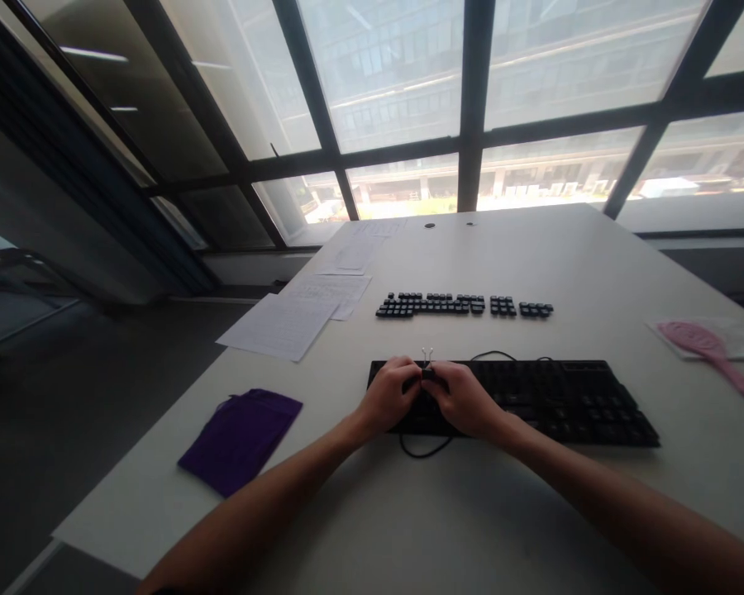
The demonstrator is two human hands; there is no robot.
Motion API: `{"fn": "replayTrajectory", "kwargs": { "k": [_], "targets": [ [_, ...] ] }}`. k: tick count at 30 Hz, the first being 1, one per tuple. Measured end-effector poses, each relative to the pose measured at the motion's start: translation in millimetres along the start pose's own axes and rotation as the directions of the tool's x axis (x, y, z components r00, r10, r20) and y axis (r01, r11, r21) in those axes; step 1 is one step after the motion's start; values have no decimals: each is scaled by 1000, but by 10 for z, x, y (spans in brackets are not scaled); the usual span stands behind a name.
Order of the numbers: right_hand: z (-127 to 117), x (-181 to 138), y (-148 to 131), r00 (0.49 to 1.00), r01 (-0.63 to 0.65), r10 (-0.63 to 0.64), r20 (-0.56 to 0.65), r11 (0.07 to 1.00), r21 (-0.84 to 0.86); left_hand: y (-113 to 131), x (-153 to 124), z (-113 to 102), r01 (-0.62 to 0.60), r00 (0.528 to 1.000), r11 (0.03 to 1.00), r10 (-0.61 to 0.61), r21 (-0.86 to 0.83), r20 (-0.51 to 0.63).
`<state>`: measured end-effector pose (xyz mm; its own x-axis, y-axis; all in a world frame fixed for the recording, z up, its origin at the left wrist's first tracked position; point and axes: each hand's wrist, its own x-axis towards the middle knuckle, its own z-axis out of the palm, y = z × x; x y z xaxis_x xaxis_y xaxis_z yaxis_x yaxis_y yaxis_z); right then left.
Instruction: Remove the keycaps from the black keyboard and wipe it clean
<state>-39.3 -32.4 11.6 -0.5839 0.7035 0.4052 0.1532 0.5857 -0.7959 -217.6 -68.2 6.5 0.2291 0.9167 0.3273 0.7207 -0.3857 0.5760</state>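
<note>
Windows [384, 78] in dark frames fill the far side of the room, and their light falls over the pale surface [521, 521] at which I work. My landmark is the keyboard [570, 405], a long, black, wired board lying at a slight slant under my hands; its face is so dark that I cannot make out single keys well. Above its left part, close to its far edge, I have a small black piece [428, 374], blocky and dull, with two thin, pale wires [427, 355] standing up from it side by side, their tips slightly thickened. My left hand [389, 394] is closed, thumb and fingers pinching that piece from one side; my right hand [462, 398] is closed on it from the other, so the two nearly meet.

Beyond the keyboard, well apart from it, black keycaps [431, 307] lie in neat rows, grouped in one wide block and two narrower ones to its right. A loop of black cable [426, 455] shows at the keyboard's near edge. Left of the keyboard lies a purple cloth pouch [241, 442], and beyond it white papers [279, 324] overlap. Right of the keyboard, a pink hairbrush [698, 340] lies partly on a whitish sheet [741, 337].
</note>
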Motion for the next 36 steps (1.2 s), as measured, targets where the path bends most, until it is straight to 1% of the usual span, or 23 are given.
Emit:
{"fn": "replayTrajectory", "kwargs": {
  "k": [3,5,6,8,10,13,17,21,25,28,31,33,36],
  "targets": [
    [16,-44,36,998,58,-55,26,989,-136,13,-15,-15,-36,999,999,36,-10,17],
    [23,-74,69,993,107,-92,75,971,-212,42,-29,-33,-58,996,998,57,8,63],
    [24,-84,83,991,118,-101,88,968,-221,56,-34,-40,-68,994,997,65,25,88],
    [22,-92,104,995,88,-78,65,982,-167,73,-35,-43,-84,989,995,76,56,130],
    [11,-84,113,1000,5,-4,16,999,-52,67,-25,-33,-77,988,995,68,60,138],
    [-23,-54,113,995,-93,95,-9,992,90,36,-6,-9,-46,991,999,42,26,128],
    [-59,-24,111,980,-175,188,-68,971,161,19,-3,-3,-9,996,999,13,-44,89],
    [-50,-23,104,975,-174,193,-106,971,165,32,-26,-19,-12,999,996,15,-90,40],
    [-13,-28,109,962,-197,221,-163,969,150,40,-60,-25,-19,998,996,13,-89,-63],
    [10,-23,134,960,-218,246,-135,957,191,43,-87,-18,-28,992,997,18,-77,-123],
    [13,-10,163,964,-210,239,-114,952,221,44,-104,-7,-106,987,994,100,-38,-125],
    [7,0,176,966,-195,227,-126,955,224,44,-109,4,-171,980,985,170,-2,-101],
    [-6,11,179,962,-190,229,-152,954,232,50,-114,20,-222,973,974,224,38,-61]
  ]
}}
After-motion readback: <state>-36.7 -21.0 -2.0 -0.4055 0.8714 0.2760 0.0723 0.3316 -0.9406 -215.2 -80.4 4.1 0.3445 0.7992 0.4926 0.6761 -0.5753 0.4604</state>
